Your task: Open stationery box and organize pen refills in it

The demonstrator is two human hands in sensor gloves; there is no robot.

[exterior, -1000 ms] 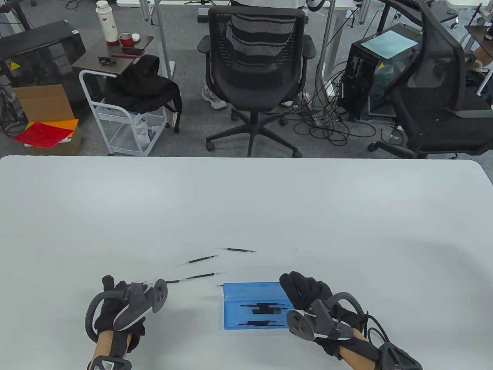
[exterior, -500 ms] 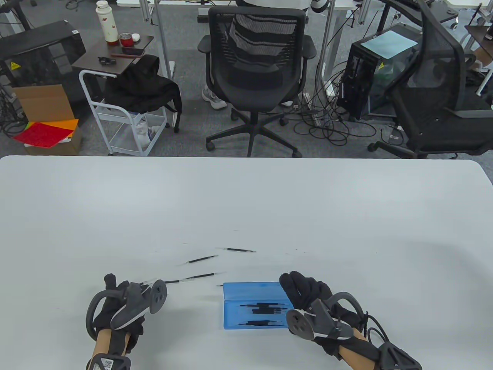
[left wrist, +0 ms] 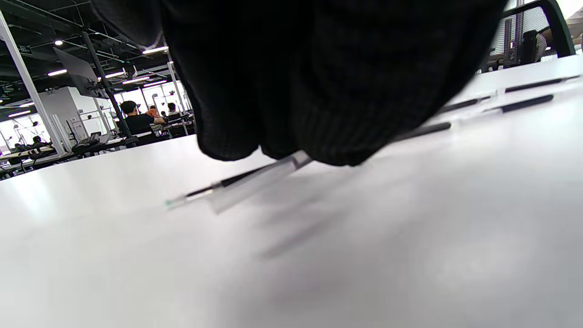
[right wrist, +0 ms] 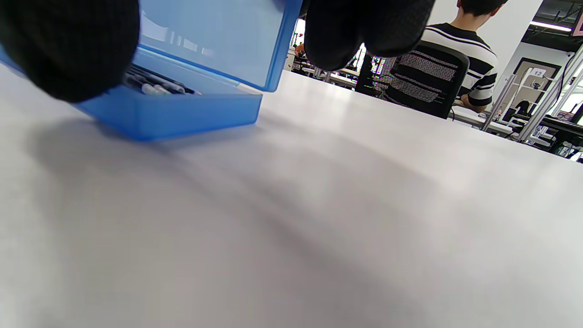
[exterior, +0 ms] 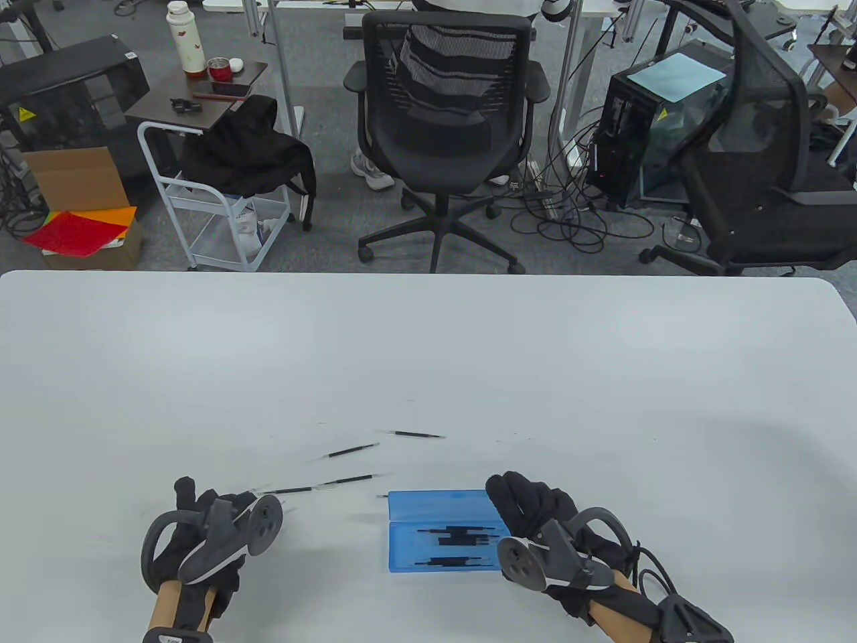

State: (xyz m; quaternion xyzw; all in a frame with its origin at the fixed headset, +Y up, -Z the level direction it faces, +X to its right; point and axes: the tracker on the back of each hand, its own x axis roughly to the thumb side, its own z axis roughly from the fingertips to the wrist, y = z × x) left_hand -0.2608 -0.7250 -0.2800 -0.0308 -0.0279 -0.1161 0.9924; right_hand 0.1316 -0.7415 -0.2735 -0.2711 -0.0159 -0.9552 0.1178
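Left hand [exterior: 201, 536] slid nearer, pinching refill [left wrist: 255, 178]; right hand [exterior: 535, 512] grips open box [exterior: 442, 532] holding refills [exterior: 455, 536].

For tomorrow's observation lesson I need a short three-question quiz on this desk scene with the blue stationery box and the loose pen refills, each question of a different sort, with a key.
1. True or false: the blue stationery box lies open with refills already in it.
2. Which hand is at the box's lid? A) the left hand B) the right hand C) neither
3. Fill in: the refill under the left hand's fingers rests on the ____.

Key
1. True: the lid stands up in the right wrist view, and dark refills lie in the tray.
2. B: its fingers are on the lid's right edge, its thumb at the tray.
3. table: the refill pokes out from beneath the fingers, flat on the white top; three more lie loose beyond it.
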